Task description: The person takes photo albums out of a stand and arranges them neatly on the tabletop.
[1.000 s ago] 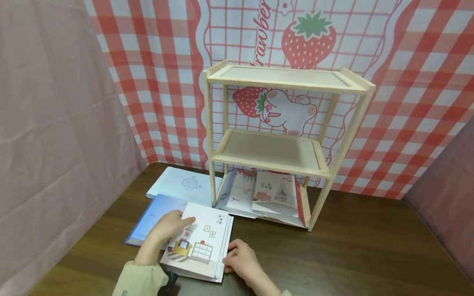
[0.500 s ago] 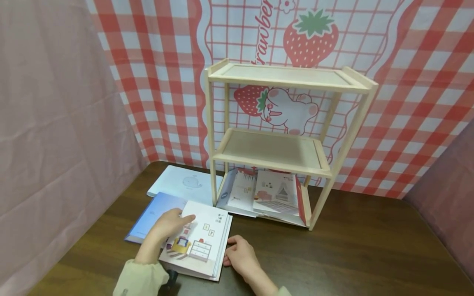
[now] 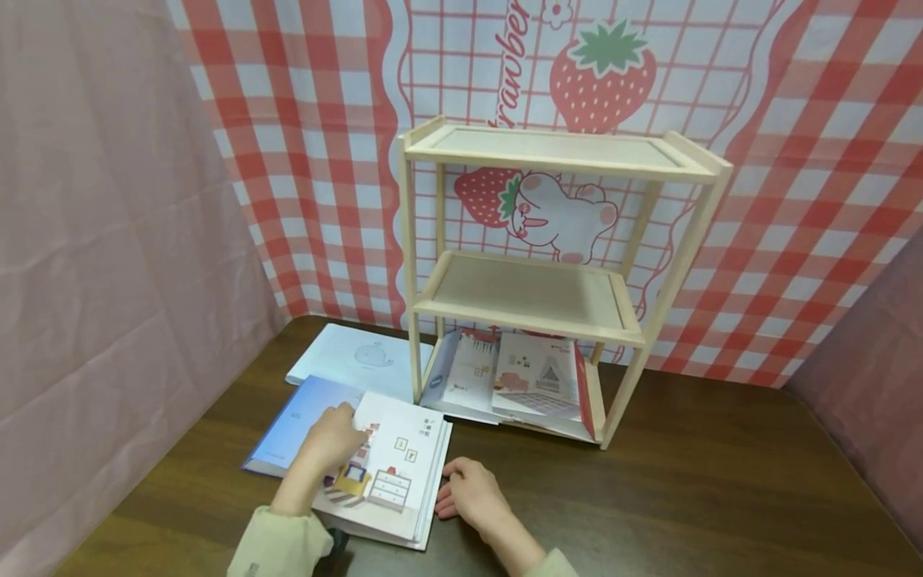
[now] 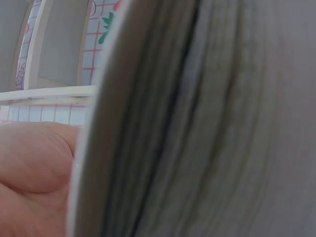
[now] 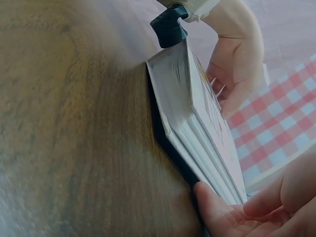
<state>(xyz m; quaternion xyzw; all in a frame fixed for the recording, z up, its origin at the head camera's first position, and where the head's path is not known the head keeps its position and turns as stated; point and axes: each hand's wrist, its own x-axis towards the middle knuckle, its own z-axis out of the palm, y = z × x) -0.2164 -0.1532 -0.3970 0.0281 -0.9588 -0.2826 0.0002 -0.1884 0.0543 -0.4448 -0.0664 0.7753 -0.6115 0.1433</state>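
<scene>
A thick white book [image 3: 404, 449] with a printed yellow armchair and drawers lies on the table, overlapping a blue book [image 3: 303, 417]. My left hand [image 3: 333, 439] grips the white book's left side, its thumb over the cover and most fingers hidden. Beside the right edge is my right hand [image 3: 474, 497], fingers loosely bent and fingertips right at the edge. In the right wrist view, the layered page edges [image 5: 197, 140] stand near my right fingers [image 5: 210, 205]. Page edges [image 4: 197, 118] fill much of the left wrist view, blurred.
Behind these, a pale whale-print book [image 3: 360, 358] lies by a three-tier wooden shelf [image 3: 534, 316]. Its lowest tier holds leaning books, including one with a printed red sofa [image 3: 534, 377]. A checked curtain [image 3: 332, 160] hangs behind the wooden table [image 3: 692, 489].
My left thumb has drawn back toward the left across the white book's cover. My right hand has turned slightly, its fingers now loosely spread at the book's right edge. The books stay in place.
</scene>
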